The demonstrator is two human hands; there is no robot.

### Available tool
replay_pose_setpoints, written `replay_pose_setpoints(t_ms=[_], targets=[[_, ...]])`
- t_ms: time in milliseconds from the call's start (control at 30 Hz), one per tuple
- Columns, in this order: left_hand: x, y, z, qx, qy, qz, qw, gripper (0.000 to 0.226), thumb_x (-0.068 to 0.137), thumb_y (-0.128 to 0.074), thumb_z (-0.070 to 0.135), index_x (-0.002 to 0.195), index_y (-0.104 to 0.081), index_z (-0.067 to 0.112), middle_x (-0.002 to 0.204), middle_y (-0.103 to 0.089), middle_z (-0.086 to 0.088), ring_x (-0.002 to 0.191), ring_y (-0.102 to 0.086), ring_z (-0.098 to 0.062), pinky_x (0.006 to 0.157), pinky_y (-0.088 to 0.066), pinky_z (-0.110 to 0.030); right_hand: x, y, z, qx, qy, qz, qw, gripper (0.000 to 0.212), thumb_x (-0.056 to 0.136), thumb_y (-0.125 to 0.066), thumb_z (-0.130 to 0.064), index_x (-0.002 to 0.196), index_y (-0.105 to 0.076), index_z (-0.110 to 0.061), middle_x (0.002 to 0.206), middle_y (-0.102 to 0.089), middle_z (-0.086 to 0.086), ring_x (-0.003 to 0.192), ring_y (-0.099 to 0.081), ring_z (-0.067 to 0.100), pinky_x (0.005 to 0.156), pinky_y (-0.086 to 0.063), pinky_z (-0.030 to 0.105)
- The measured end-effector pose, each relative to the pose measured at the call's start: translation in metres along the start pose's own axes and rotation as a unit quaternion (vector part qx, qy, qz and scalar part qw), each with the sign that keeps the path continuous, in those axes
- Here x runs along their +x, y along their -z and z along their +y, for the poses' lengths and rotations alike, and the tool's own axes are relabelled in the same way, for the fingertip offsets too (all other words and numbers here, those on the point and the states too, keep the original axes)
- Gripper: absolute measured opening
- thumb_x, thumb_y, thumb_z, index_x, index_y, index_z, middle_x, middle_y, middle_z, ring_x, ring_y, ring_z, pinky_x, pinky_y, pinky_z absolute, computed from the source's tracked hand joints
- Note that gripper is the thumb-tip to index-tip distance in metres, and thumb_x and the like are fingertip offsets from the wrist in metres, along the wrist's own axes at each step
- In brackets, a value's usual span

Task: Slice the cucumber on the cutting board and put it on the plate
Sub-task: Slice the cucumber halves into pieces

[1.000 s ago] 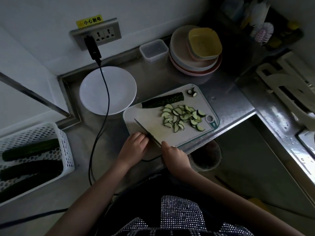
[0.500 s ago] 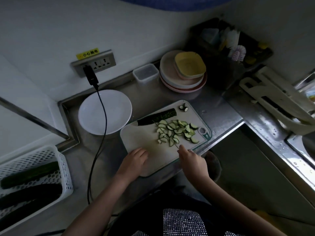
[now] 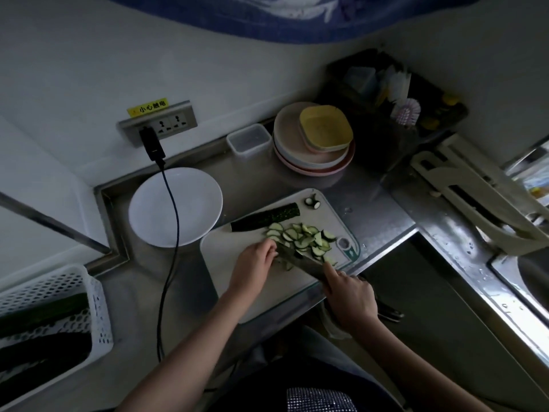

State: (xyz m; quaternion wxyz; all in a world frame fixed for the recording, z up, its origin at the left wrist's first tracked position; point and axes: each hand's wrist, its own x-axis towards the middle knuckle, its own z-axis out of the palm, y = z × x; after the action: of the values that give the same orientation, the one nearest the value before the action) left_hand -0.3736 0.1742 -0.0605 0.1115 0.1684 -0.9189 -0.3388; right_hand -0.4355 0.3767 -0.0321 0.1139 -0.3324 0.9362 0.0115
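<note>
Cucumber slices (image 3: pixel 303 237) on cutting board (image 3: pixel 255 292); plate (image 3: pixel 175 206) bare; right hand (image 3: pixel 352 295) grips knife (image 3: pixel 300 260); left hand (image 3: pixel 252 267) relaxed.

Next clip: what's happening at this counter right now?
A person is working cucumber slices on a white cutting board. The right hand grips a knife whose blade lies low against the pile of slices, while the left hand touches the slices on the blade's other side. An uncut cucumber piece lies at the board's far edge. The white plate beside the board holds no cucumber yet.
</note>
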Motion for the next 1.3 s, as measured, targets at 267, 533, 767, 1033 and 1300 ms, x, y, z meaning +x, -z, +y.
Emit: replay_pose_setpoints(t_ms=[267,533,767,1033,1300], targets=[[0.01,-0.022,0.03,0.107,-0.195,-0.109,0.969,0.048,0.088,-0.039,0.043,0.104,-0.072,0.012,0.102,-0.071,0.0,0.096,-0.064,-0.016,0.088,-0.045,-0.028,0.014,0.015,0.037,-0.013,0.056,-0.009,0.998,0.03,0.099,-0.039,-0.031,0.128,-0.032,-0.024,0.104,-0.064,-0.001,0.086,-0.066,0.019,0.061,-0.048,0.032],[0.036,-0.04,0.048,0.173,-0.058,-0.284,0.941,0.054,0.1,-0.024,0.048,0.144,-0.035,0.019,0.152,-0.029,0.006,0.141,-0.013,-0.016,0.113,-0.014,-0.034,0.016,0.014,0.064,-0.024,0.147,0.012,0.989,0.046,0.08,-0.07,-0.028,0.112,-0.038,-0.022,0.084,-0.069,0.0,0.064,-0.067,0.022,0.047,-0.037,0.029],[-0.005,-0.012,0.014,0.008,0.052,0.094,0.994,0.049,0.097,-0.028,0.034,0.127,-0.054,0.005,0.127,-0.055,-0.011,0.121,-0.046,-0.021,0.101,-0.042,-0.038,0.016,0.004,0.041,0.201,0.138,-0.095,0.965,0.018,0.098,-0.04,-0.035,0.11,-0.045,-0.022,0.099,-0.064,0.006,0.089,-0.062,0.029,0.07,-0.051,0.041],[-0.061,0.009,-0.025,0.082,0.169,0.191,0.964,0.032,0.086,-0.047,0.004,0.116,-0.057,-0.002,0.105,-0.06,-0.018,0.097,-0.054,-0.033,0.081,-0.047,-0.042,0.04,-0.019,-0.026,0.366,0.097,-0.195,0.905,0.012,0.097,-0.046,-0.024,0.088,-0.04,-0.021,0.083,-0.057,0.005,0.085,-0.06,0.029,0.071,-0.047,0.037],[-0.065,0.005,-0.037,0.131,0.147,0.116,0.974,0.027,0.077,-0.06,-0.005,0.103,-0.062,0.002,0.101,-0.062,-0.013,0.094,-0.058,-0.034,0.081,-0.048,-0.041,0.049,-0.02,0.021,0.317,0.024,-0.122,0.94,0.011,0.097,-0.048,-0.027,0.09,-0.044,-0.02,0.083,-0.062,0.012,0.08,-0.061,0.033,0.067,-0.047,0.042]])
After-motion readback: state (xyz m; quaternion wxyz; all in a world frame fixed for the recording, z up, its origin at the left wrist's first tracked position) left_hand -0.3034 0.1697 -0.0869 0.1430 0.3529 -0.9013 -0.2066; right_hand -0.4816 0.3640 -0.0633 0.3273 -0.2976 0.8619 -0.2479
